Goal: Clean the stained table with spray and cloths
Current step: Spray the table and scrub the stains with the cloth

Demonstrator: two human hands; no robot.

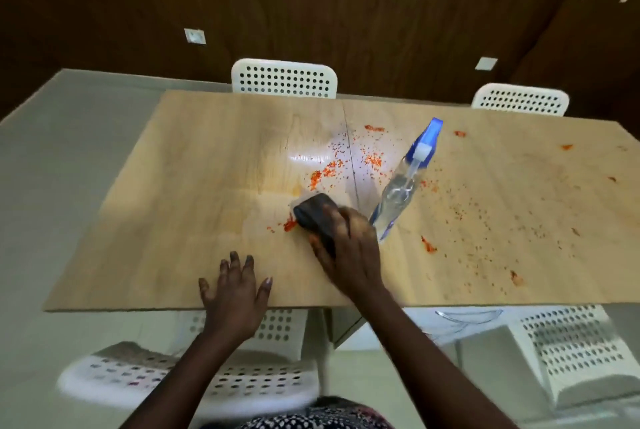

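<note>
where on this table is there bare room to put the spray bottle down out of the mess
The left part of the table is bare wood, from the left edge to the seam, beyond the left hand. Crowded: red stains around the seam, the right hand wiping with the dark cloth, the spray bottle, and specks across the right half.

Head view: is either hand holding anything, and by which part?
The right hand grips a dark folded cloth at its near end, fingers curled over it. The left hand holds nothing, resting flat on the light wooden table.
</note>
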